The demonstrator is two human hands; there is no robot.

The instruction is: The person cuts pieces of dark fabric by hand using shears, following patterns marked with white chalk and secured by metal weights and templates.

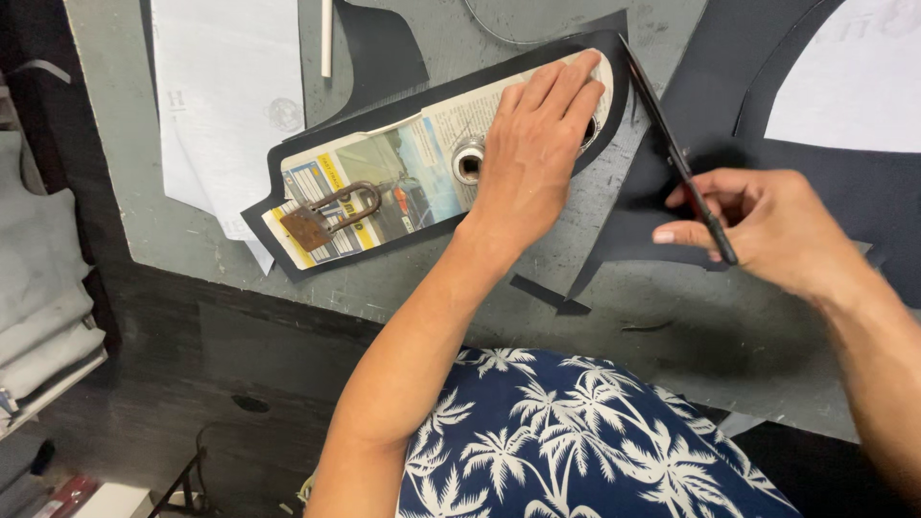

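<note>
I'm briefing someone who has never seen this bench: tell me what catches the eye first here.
The left hand lies flat on a printed paper pattern that rests on dark sheet material at the middle of the grey table. To the right, the right hand holds black scissors, their blades pointing up along the pattern's far end. A rusty metal weight sits on the pattern's left end.

A: State the pattern's condition.
B: Pattern (384, 187): a long printed-paper template with a rounded far end, lying flat and slanted on a dark sheet (288, 206) cut to nearly the same outline, a narrow dark margin showing around it.
A: And the scissors?
B: Scissors (672, 144): dark, slim blades, tips pointing away, lying along the rounded end's edge, just beside the dark margin. Whether the blades are parted cannot be told.
</note>
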